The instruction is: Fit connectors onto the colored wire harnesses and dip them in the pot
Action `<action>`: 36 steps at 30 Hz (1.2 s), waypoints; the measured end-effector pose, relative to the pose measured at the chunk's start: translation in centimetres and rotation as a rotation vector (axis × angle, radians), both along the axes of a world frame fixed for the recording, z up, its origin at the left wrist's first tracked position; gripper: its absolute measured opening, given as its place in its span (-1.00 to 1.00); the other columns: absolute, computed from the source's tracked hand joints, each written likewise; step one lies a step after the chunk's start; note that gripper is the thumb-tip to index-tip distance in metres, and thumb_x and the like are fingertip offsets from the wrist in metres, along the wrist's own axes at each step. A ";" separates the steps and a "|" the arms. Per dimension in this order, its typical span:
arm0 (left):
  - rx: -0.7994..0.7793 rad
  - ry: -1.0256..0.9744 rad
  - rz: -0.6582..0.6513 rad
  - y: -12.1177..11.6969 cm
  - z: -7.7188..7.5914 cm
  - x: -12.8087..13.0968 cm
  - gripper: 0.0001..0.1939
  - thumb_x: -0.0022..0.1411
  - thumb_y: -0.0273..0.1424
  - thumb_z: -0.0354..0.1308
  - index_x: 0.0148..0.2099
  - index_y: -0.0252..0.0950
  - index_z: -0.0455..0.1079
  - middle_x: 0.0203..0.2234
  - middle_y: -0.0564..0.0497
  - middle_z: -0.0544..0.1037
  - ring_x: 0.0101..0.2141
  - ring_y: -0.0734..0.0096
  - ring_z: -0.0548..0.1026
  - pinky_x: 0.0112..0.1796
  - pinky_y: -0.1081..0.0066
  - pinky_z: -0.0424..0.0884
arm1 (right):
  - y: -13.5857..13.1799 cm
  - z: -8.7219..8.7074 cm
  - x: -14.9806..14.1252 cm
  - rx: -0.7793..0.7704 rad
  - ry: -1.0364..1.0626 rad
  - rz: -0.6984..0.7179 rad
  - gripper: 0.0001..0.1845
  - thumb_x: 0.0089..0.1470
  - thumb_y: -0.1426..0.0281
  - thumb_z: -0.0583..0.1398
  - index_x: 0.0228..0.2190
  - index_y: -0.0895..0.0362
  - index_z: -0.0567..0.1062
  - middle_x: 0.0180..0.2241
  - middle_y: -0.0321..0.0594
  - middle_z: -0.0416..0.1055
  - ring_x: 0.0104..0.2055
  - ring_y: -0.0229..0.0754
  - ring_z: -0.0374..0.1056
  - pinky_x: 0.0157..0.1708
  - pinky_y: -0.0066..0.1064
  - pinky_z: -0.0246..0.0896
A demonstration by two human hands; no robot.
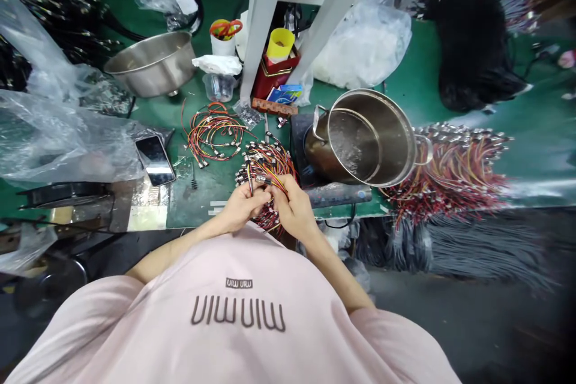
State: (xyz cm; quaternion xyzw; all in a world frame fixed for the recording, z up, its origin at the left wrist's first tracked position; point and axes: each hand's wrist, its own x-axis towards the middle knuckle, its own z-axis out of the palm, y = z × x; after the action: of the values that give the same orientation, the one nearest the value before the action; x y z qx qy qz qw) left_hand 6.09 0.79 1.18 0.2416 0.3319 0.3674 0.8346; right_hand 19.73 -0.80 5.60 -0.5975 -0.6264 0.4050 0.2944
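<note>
My left hand [245,205] is closed, with what look like slim dark tweezers [249,176] sticking up from its fingers. Close beside it, my right hand [293,207] pinches a cable [272,180] of red, yellow and black wires with a metal-looking connector at its end. The fingertips of both hands nearly meet, and the small parts between them are hidden. Beneath and behind the hands lies a heap of similar wired connectors [270,159], which spills toward the table's front edge.
A loose coil of wires [216,135] and a phone [155,160] lie to the left. On the right stands a large steel pot [371,138] on a dark hot plate, beside a big pile of wires [450,174]. A steel bowl [153,66] and grey posts [265,24] are farther back.
</note>
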 end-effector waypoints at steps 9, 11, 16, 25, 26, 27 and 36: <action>-0.004 -0.015 0.064 0.2 1.3 -0.3 -0.38 0.00 -0.07 0.32 -0.73 -0.32 0.04 -0.85 0.21 0.03 -0.76 0.72 -0.01 -0.68 0.55 -0.12 | -0.3 0.4 0.2 -0.113 0.214 0.005 -0.72 0.25 0.18 0.02 -0.23 0.11 0.37 -0.51 -0.35 0.38 -0.60 -0.36 0.23 -0.51 -0.48 0.20; -0.012 -0.034 0.056 0.3 1.4 -0.6 -0.36 0.02 -0.05 0.30 -0.74 -0.32 0.04 -0.86 0.21 0.01 -0.76 0.73 -0.02 -0.69 0.56 -0.13 | -0.4 0.2 0.2 -0.135 0.273 -0.013 -0.70 0.25 0.16 0.01 -0.21 0.11 0.36 -0.50 -0.36 0.39 -0.63 -0.38 0.23 -0.54 -0.50 0.20; -0.075 -0.073 0.131 0.6 1.7 -1.4 -0.44 -0.02 -0.10 0.35 -0.61 -0.31 0.08 -0.84 0.25 0.08 -0.78 0.75 -0.08 -0.72 0.61 -0.16 | -0.9 -1.0 0.2 -0.121 0.351 -0.002 -0.69 0.26 0.13 0.00 -0.18 0.10 0.33 -0.31 -0.25 0.48 -0.53 -0.36 0.35 -0.53 -0.49 0.25; 0.041 0.037 0.127 0.5 0.9 -2.0 -0.52 0.07 -0.07 0.27 -0.51 -0.29 0.13 -0.80 0.26 0.12 -0.74 0.70 -0.04 -0.69 0.56 -0.12 | -0.7 -1.1 0.9 -0.006 0.106 0.225 -0.66 0.25 0.18 0.03 -0.39 0.11 0.46 -0.42 -0.20 0.46 -0.27 -0.17 0.31 -0.21 -0.32 0.23; 0.094 0.093 0.110 0.5 0.7 -2.0 -0.53 0.11 -0.06 0.22 -0.51 -0.29 0.15 -0.79 0.24 0.14 -0.73 0.68 -0.01 -0.67 0.56 -0.08 | -0.6 -1.0 1.0 -0.066 0.161 0.244 -0.64 0.25 0.16 0.03 -0.42 0.11 0.44 -0.47 -0.22 0.43 -0.32 -0.20 0.31 -0.26 -0.34 0.24; 0.156 0.159 0.084 0.5 0.5 -2.1 -0.55 0.15 -0.05 0.17 -0.50 -0.30 0.19 -0.77 0.22 0.18 -0.71 0.67 0.03 -0.64 0.55 -0.04 | -0.5 -1.0 1.1 -0.131 0.234 0.242 -0.64 0.24 0.14 0.03 -0.42 0.11 0.42 -0.51 -0.26 0.39 -0.39 -0.24 0.30 -0.33 -0.38 0.24; 0.626 0.729 -0.157 0.1 -0.8 -2.7 -0.60 0.37 -0.22 -0.19 -0.18 -0.34 0.41 -0.58 0.08 0.38 -0.50 0.45 0.34 -0.36 0.43 0.27 | 1.4 -1.5 -0.7 -0.125 0.165 0.078 -0.58 0.20 0.04 0.04 -0.49 0.10 0.29 -0.59 -0.38 0.17 -0.57 -0.36 0.11 -0.57 -0.49 0.07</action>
State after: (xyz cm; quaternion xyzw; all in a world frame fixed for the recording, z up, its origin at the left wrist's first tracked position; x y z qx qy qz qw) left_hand 3.42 0.87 0.43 0.6183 0.4571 0.2770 0.5762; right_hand 19.04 0.56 4.11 -0.5548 -0.5962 0.5022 0.2910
